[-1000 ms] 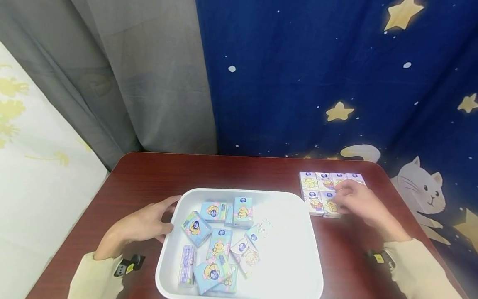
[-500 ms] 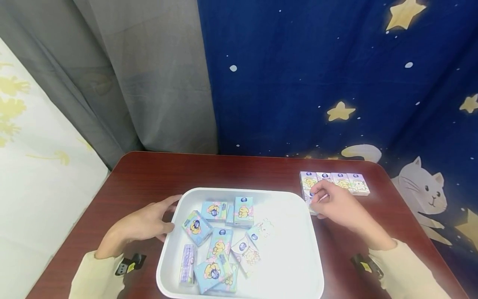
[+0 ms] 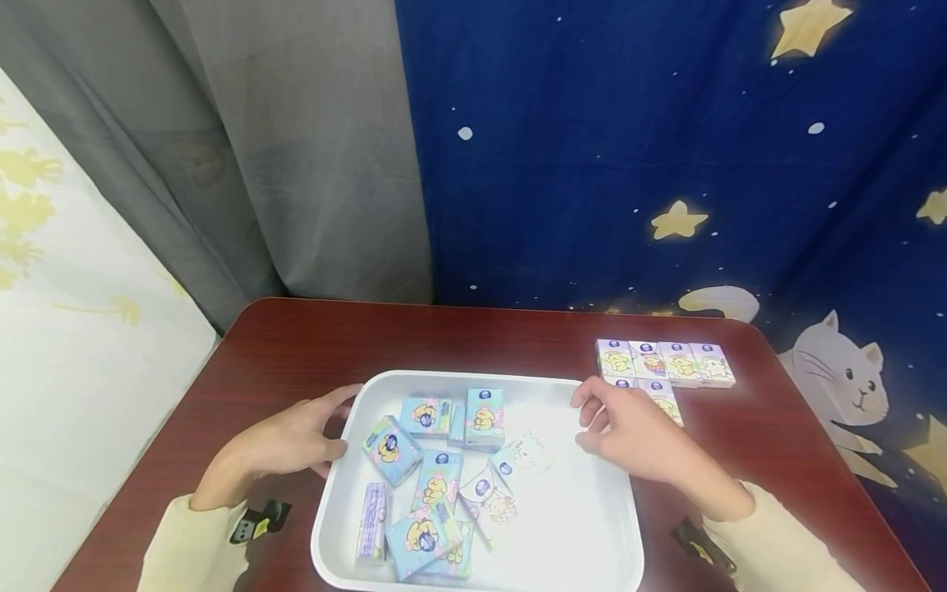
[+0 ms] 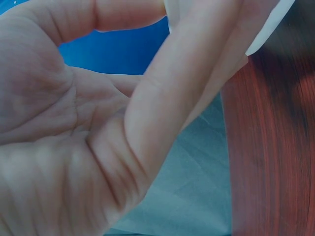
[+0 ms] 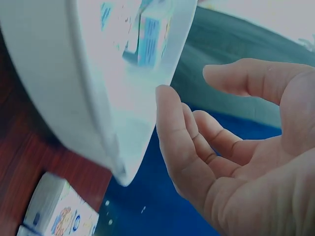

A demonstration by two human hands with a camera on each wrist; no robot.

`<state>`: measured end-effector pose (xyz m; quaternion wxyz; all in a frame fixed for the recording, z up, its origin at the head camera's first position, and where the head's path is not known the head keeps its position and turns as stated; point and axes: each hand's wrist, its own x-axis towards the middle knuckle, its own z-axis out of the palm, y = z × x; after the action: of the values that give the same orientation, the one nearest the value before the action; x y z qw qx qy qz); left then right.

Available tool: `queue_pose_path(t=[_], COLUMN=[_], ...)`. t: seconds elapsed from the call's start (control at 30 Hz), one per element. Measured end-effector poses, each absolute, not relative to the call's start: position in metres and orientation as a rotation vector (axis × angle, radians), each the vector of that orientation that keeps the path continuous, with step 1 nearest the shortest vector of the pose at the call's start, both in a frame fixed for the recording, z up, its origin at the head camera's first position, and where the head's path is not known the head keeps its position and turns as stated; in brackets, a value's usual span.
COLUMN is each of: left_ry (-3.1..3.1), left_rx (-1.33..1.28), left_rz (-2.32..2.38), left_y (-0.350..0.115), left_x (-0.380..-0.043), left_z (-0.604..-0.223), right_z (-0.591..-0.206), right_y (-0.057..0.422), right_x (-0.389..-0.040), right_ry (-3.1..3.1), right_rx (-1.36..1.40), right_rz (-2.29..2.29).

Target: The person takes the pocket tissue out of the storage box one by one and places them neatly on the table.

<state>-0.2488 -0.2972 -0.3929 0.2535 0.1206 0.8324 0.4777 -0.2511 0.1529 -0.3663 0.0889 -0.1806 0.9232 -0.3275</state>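
Observation:
My left hand (image 3: 284,436) holds the left rim of a white tray (image 3: 473,376), with a finger at the far corner and the thumb over the edge. Inside the tray lie blue tissue packs (image 3: 436,477), loosely heaped toward its left half, with a purple-striped pack (image 3: 372,522) standing on edge. Over the tray's right rim hovers my right hand (image 3: 636,427); its fingers are loosely bent and hold nothing, and the right wrist view shows a gap between thumb and fingertips. Behind that hand, purple tissue packs (image 3: 679,362) lie in two rows, the nearer one partly hidden.
The dark red table (image 3: 325,337) carries the tray near its front and the rows of packs at its far right corner. Grey curtain (image 3: 333,164) and blue starry curtain (image 3: 562,181) hang behind the far edge.
My right hand has moved left, from the purple packs at the far right over to the tray's right rim. The left hand and the tray have stayed in place.

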Motion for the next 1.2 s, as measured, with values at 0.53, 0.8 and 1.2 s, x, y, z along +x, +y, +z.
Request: queue_pose_path(t=[0.53,0.8,1.2], left_ry=[2.266,2.269,2.272], left_rx=[0.332,0.326,0.319], left_rz=[1.296,1.291,1.299], left_y=[-0.297,-0.296,-0.297], left_x=[-0.248,-0.249,-0.248], left_z=[-0.392,-0.391,-0.393], right_z=[-0.367,-0.370,-0.387], right_y=[0.105,0.082,0.053], right_x=[-0.233,-0.229,-0.221], right_ry=[2.677,2.589,2.565], right_rx=[-0.835,-0.839,-0.835], right_rz=[-0.717,-0.578,-0.339])
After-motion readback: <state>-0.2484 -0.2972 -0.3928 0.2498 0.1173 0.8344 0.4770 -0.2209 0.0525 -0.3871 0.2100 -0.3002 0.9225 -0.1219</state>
